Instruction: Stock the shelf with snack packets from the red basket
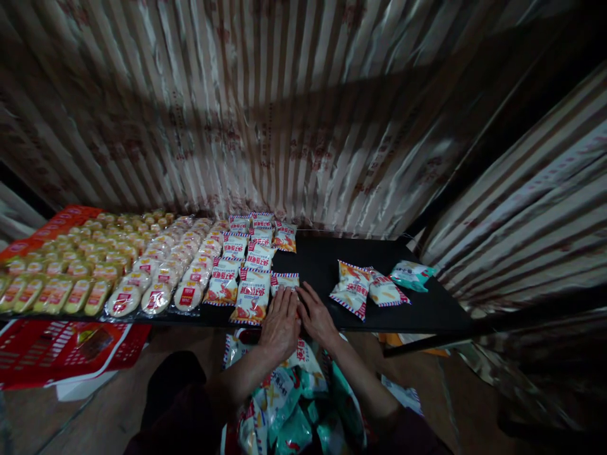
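At the front edge of the black shelf (303,253), my left hand (281,322) lies flat over a small snack bag (284,280), its fingers stretched out and covering the bag's lower part. My right hand (317,316) is at the same bag's right side, fingers extended and slightly bent. Left of the hands stand rows of white snack bags with red lettering (253,294). Between my forearms, below the shelf, is a container full of white and teal snack bags (284,392).
Packed yellow cakes (78,296) and round white wrapped biscuits (156,297) fill the shelf's left side. To the right lie two loose white bags (351,289) and a teal bag (412,275). A red basket (61,354) sits below left. Striped sheeting (284,114) hangs behind.
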The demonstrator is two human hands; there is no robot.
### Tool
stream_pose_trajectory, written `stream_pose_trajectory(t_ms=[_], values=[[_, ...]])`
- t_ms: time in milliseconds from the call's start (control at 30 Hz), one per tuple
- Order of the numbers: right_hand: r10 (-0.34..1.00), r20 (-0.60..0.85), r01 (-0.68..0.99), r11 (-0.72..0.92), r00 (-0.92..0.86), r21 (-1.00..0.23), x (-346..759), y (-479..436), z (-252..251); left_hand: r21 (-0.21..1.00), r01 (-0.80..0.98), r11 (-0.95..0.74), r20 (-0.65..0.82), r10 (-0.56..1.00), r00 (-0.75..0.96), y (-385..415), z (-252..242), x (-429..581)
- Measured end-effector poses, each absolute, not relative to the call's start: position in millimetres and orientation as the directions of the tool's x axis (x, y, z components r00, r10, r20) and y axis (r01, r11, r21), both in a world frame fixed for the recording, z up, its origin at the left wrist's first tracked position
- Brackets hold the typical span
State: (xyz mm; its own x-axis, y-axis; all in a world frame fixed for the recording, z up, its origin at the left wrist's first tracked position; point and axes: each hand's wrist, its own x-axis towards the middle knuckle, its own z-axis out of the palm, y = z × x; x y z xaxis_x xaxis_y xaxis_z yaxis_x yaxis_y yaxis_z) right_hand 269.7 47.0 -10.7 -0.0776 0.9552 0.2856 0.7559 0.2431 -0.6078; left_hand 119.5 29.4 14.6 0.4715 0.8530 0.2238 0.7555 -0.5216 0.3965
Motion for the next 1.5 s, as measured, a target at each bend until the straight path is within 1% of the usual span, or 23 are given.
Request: stream_pose_trajectory(t_ms=[167, 433, 500, 667, 800, 867, 1000, 1200, 1367, 1500], values=[[0.954, 0.296, 0.734, 0.167, 0.049, -0.659, 274.0, 40.9, -9.1, 0.406, 0.693, -0.596, 0.294, 0.803, 0.518, 31.7, 9.6, 117.7], [0.948, 0.253, 0.647, 0.071, 0.193, -0.76, 270.7, 40.7, -3.8, 0.415, 0.683, -0.601, 0.365, 0.797, 0.481, 41.9, 3.6, 113.0], [0.946, 0.235, 0.621, 0.047, 0.224, -0.783, 269.1, 42.6, -5.9, 0.407, 0.683, -0.606, 0.369, 0.793, 0.484, 42.6, 1.7, 113.2], [0.939, 0.232, 0.542, 0.061, 0.253, -0.838, 264.5, 47.1, -12.5, 0.415, 0.663, -0.623, 0.336, 0.782, 0.524, 37.5, -0.4, 115.6], [0.935, 0.141, 0.445, -0.021, 0.327, -0.895, 263.3, 48.7, -17.5, 0.42, 0.652, -0.631, 0.324, 0.775, 0.542, 34.1, 0.1, 119.1], [0.937, 0.118, 0.423, -0.034, 0.329, -0.906, 264.4, 48.1, -18.7, 0.417, 0.654, -0.631, 0.312, 0.775, 0.549, 34.6, 0.1, 120.0], [0.934, 0.131, 0.405, -0.016, 0.333, -0.914, 265.6, 47.0, -14.9, 0.407, 0.65, -0.642, 0.31, 0.766, 0.563, 39.0, 2.7, 119.8], [0.96, 0.035, 0.242, -0.035, 0.278, -0.97, 260.0, 54.3, -0.1, 0.441, 0.653, -0.615, 0.309, 0.788, 0.533, 46.8, 14.5, 121.7], [0.948, 0.016, 0.202, -0.05, 0.316, -0.978, 257.5, 55.8, 0.1, 0.421, 0.673, -0.608, 0.318, 0.794, 0.519, 47.6, 11.0, 123.1], [0.926, -0.041, 0.159, -0.108, 0.375, -0.981, 257.4, 56.4, -0.8, 0.417, 0.695, -0.586, 0.336, 0.81, 0.481, 50.2, 7.3, 123.4]])
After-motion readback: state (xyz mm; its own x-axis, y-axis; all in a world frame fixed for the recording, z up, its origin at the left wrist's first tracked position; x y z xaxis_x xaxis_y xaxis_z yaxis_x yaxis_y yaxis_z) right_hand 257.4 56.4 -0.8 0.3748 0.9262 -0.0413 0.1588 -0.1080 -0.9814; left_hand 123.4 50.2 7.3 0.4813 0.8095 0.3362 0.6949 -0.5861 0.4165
